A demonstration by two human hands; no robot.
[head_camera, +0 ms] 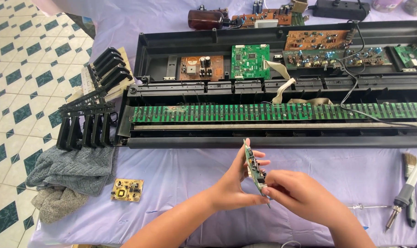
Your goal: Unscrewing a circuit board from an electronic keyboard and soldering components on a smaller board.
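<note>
In the head view, the left hand (233, 186) and the right hand (293, 193) both grasped a small green circuit board (253, 167), held on edge above the purple cloth (181, 179), just before the opened keyboard (272, 92). A grip by the edges, I judge, protected its components best.

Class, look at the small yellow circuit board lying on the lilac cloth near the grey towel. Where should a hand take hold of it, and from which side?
Grip the yellow circuit board by its two opposite bare edges, coming down from above. It lies flat, component side up, so pinching the edges keeps fingers off the parts. Its right side is open cloth; the grey towel crowds the left.
</note>
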